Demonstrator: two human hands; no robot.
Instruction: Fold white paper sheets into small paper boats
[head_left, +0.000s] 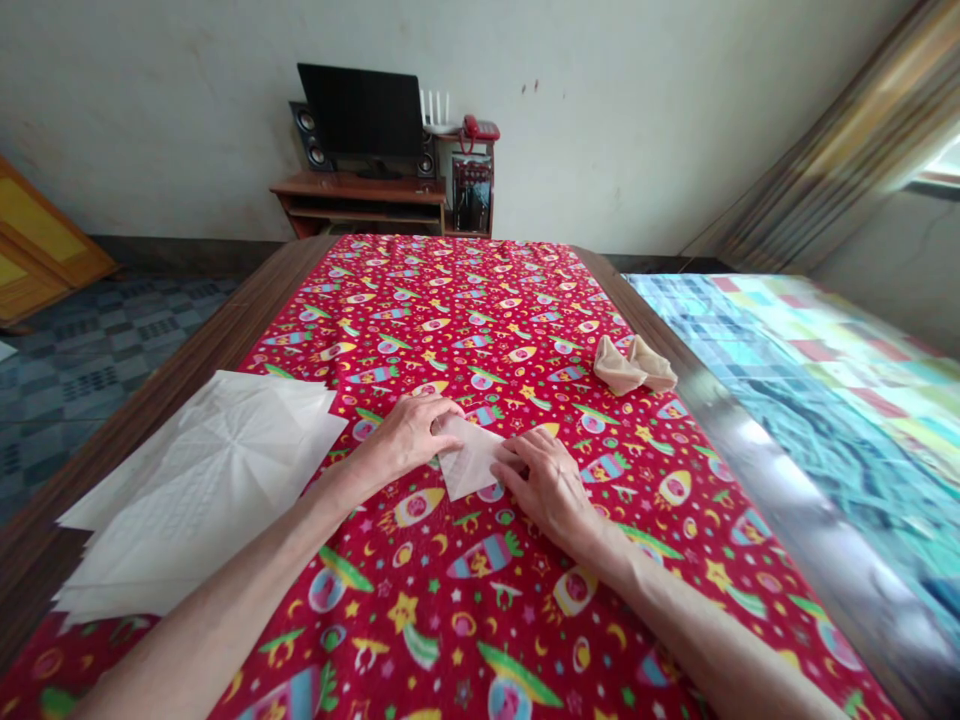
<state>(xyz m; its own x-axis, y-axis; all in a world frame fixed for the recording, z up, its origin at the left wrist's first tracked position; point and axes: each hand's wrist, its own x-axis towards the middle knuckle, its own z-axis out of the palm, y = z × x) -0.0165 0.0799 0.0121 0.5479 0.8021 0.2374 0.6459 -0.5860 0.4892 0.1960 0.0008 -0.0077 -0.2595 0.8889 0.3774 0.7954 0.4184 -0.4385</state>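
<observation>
Between my hands a small folded piece of white paper (471,462) lies on the red patterned cloth. My left hand (411,432) pinches its upper left edge between thumb and fingers. At the right edge, my right hand (546,478) has its thumb and fingers closed on the paper, with the fingertips partly hiding that side. A stack of creased white paper sheets (202,480) rests to the left, beside my left forearm. Off to the right sit two cream folded paper shapes (634,366), side by side and touching.
The red cloth (480,610) covers most of a dark wooden table (255,290). Against the wall stand a desk (360,192) with a monitor (364,112), speakers and a red telephone (478,130). A bed (817,370) with a checked cover is at the right.
</observation>
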